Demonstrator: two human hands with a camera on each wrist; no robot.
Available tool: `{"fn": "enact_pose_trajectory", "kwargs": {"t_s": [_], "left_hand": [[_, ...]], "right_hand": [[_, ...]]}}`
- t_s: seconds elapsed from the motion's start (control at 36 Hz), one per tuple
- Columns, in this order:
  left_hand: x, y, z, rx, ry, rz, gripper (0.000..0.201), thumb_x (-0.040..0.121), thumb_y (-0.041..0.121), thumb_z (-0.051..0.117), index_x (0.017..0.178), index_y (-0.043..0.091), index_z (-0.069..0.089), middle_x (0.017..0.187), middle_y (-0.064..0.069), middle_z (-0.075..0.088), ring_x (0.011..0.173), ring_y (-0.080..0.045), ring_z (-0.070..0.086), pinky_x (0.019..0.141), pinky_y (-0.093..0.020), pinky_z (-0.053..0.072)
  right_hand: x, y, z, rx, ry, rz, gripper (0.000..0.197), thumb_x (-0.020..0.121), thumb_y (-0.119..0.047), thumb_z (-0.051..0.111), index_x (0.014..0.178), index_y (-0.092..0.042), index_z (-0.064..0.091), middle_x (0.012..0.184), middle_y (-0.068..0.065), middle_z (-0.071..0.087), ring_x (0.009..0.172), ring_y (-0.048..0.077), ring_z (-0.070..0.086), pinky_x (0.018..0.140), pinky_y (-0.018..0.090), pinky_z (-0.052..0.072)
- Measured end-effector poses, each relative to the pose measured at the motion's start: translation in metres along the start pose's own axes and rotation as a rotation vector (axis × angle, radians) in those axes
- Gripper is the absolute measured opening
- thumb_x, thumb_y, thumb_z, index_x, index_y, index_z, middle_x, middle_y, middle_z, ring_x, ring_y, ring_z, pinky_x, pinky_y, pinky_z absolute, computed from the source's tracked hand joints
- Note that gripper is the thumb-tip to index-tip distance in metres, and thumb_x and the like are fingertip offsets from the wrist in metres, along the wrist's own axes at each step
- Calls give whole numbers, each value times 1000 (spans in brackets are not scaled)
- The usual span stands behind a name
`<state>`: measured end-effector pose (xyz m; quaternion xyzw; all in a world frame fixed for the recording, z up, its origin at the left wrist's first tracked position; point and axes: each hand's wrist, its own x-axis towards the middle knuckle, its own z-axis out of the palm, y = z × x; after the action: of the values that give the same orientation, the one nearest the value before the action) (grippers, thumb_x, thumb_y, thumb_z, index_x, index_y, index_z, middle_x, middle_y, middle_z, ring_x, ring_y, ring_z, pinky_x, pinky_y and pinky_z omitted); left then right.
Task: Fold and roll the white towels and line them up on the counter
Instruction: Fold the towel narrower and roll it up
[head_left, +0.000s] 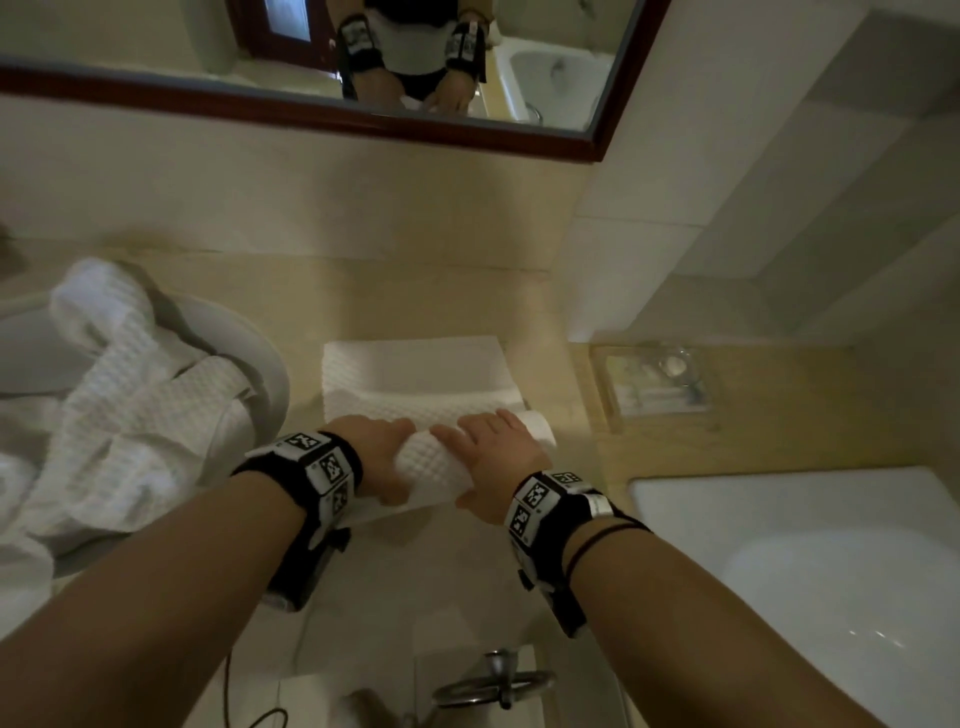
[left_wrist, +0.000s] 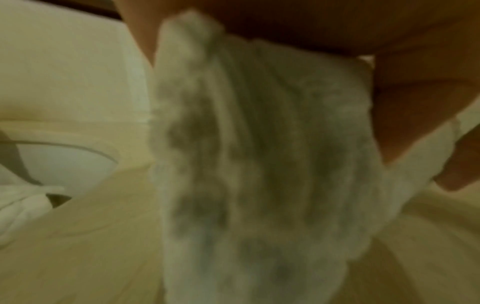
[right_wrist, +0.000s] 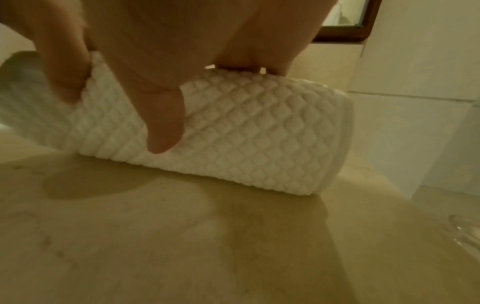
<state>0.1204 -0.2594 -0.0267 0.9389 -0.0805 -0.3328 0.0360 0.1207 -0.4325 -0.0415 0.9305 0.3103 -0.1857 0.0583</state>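
A waffle-weave white towel (head_left: 415, 384) is laid on the bench (head_left: 675, 457), its near end wound into a roll (head_left: 436, 467) at the 6 o'clock side of the flat part. The roll is covered from above by both hands, set side by side. The left hand (head_left: 382, 452) is placed on the roll's 9 o'clock half, fingers curled over the top and thumb tucked at the near side; in the left wrist view the cloth (left_wrist: 259, 154) is seen blurred, gathered under the palm, with a fingertip (left_wrist: 457, 166) pressed into it. The right hand (head_left: 493, 457) is placed on the 3 o'clock half; in the right wrist view its grip is seen wrapped on the roll (right_wrist: 246, 139), the thumb (right_wrist: 163, 123) laid down the near face and the other fingers hooked over the top. The roll's 3 o'clock end is left uncovered, with its plain hem showing.

At 9 o'clock, more white towels (head_left: 104, 415) are heaped loosely in and over a basin (head_left: 270, 374). At 3 o'clock a clear tray (head_left: 654, 379) is set on the bench, and a bathtub (head_left: 805, 571) is seen at 4 o'clock. A mirror (head_left: 467, 130) is hung at 12 o'clock, with both wrists reflected in it.
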Motion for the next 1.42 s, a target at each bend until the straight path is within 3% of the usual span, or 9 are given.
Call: {"fn": "enact_pose_trajectory", "kwargs": {"t_s": [0.14,0.31,0.39,0.56,0.72,0.83,1.03,1.31,1.42], "left_hand": [[-6,-5,2,-82,-104,-11,67,65,36,72,124,29,41,103,1,57,97,-23,57,86,-36,50],[-23,-4,19,82,214,86,82,74,45,64,142,32,22,141,3,34,126,-20,39,104,-34,34],[-32,-3,27,243,240,123,90,75,51,62,146,30,11,145,0,23,130,-23,31,107,-36,28],[-37,6,36,355,191,111,88,82,44,59,147,27,2,145,-8,23,128,-30,31,108,-42,28],[-31,16,29,256,164,96,97,74,55,63,146,27,6,133,-5,39,117,-26,44,99,-36,38],[-26,23,25,78,65,74,92,68,52,71,141,27,21,130,-3,47,116,-24,50,98,-36,44],[-17,26,22,-4,-73,74,86,70,45,71,140,28,25,134,-1,46,118,-22,50,98,-36,44],[-33,22,32,138,235,104,80,76,53,57,142,29,20,145,1,24,133,-22,26,111,-36,18],[-41,22,37,256,267,104,91,74,61,57,146,25,14,145,-3,23,131,-25,28,110,-37,19]], "right_hand": [[-3,-7,-9,-30,-47,-43,76,84,-45,60,145,-24,21,133,8,45,119,29,45,104,39,31],[10,-11,-19,-9,-156,-19,66,75,-53,67,129,-24,41,106,6,60,94,28,60,76,33,45],[16,-9,-25,122,-309,40,65,73,-56,68,126,-24,47,110,3,62,99,27,59,85,36,49],[7,-13,-26,189,-394,50,72,79,-51,65,138,-22,36,132,5,52,117,27,52,98,38,43],[-20,-14,-10,83,-73,5,87,79,-48,65,147,-25,16,149,6,22,134,28,27,110,40,25],[-39,-14,5,-44,-97,24,108,75,-49,70,149,-31,-7,151,8,14,139,28,16,116,48,6],[-37,-18,15,11,-124,87,94,78,-46,66,149,-27,7,147,7,25,137,28,23,116,51,-5],[8,-5,1,51,-257,108,103,49,-55,85,135,-36,31,125,-1,52,111,28,55,94,43,45],[16,1,-2,97,-296,107,102,49,-52,85,135,-39,33,129,-4,54,112,25,57,86,36,47]]}}
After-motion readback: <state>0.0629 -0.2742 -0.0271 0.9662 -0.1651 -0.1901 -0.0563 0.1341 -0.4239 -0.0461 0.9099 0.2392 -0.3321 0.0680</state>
